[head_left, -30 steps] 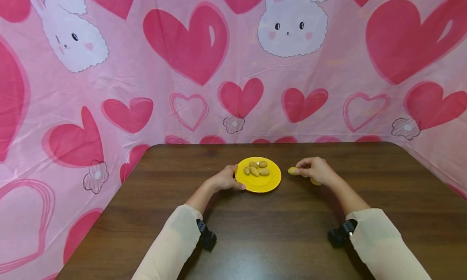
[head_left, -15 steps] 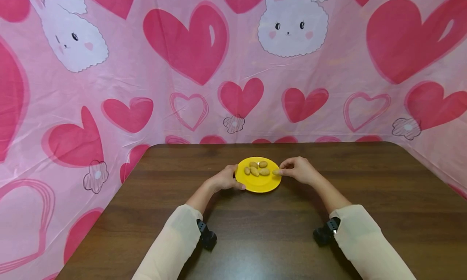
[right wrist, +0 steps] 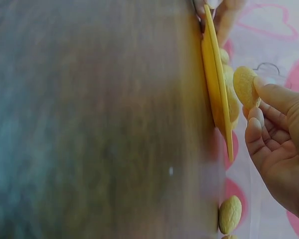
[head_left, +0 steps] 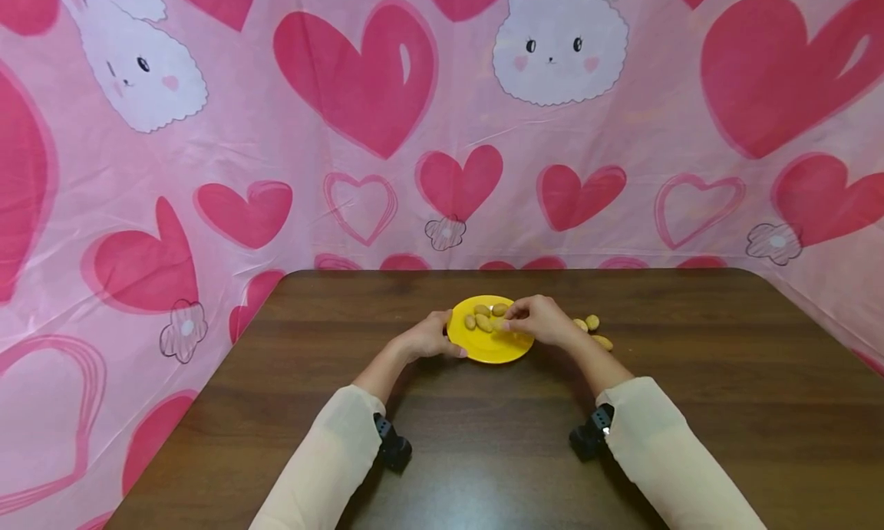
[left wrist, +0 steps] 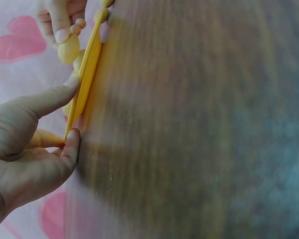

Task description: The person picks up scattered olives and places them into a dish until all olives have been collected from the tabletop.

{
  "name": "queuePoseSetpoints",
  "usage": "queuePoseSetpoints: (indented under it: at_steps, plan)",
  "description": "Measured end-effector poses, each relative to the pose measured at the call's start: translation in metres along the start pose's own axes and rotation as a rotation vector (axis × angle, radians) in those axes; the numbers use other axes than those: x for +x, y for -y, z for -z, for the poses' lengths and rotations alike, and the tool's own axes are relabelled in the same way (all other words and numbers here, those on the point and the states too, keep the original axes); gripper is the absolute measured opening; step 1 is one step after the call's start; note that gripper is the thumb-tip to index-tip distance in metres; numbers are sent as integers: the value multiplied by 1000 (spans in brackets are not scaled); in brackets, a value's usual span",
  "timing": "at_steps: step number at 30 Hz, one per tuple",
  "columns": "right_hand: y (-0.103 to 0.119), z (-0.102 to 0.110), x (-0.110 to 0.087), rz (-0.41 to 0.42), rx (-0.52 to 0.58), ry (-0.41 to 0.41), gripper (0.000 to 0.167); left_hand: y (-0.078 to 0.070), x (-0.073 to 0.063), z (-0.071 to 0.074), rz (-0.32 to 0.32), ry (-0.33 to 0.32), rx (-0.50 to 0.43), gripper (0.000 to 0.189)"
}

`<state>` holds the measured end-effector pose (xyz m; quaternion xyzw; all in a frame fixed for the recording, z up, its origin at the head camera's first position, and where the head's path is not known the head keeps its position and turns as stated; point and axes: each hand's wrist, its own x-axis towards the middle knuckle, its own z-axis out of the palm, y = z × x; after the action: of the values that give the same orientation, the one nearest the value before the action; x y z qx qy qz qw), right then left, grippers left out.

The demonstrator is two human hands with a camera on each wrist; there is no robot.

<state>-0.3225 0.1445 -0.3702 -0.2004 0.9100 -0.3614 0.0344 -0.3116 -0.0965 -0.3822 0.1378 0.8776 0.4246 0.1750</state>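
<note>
A yellow plate [head_left: 492,350] lies on the table with several small potatoes [head_left: 483,323] on it. My left hand [head_left: 423,338] holds the plate's left rim; in the left wrist view its thumb [left wrist: 55,99] is on the upper side and fingers reach beneath. Over the right part of the plate, my right hand [head_left: 542,320] pinches one potato [right wrist: 245,87] between thumb and fingertips. In the right wrist view that potato is just above the plate and those lying on it. The right hand partly covers the plate's right side in the head view.
Several loose potatoes [head_left: 592,322] lie on the brown wooden table [head_left: 483,438] to the right of the plate, partly behind the right wrist. A pink cloth [head_left: 345,131] with hearts and rabbits hangs behind the table. Both wrists carry black cameras [head_left: 394,446].
My right hand has moved left with the potato, from beside the loose potatoes to over the plate. The loose potatoes show more now. My left hand has stayed on the rim.
</note>
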Motion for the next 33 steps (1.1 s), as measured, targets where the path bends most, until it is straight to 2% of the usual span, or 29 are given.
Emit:
queuePoseSetpoints:
  at_steps: [7,18,24,29,33]
  plan:
    - [8,-8,6,-71,16,32,18,-1,-1,0,0,1,7,84]
    - [14,-19,10,21,-25,22,15,-1,-1,1,-25,3,20,82]
    - [13,-24,13,-7,-21,28,17,-1,-1,1,-29,3,19,83]
    - [13,-26,16,12,-62,-2,18,0,-1,1,-36,5,16,81]
    - [15,-28,17,-11,-71,-3,18,-1,0,0,-30,3,19,82]
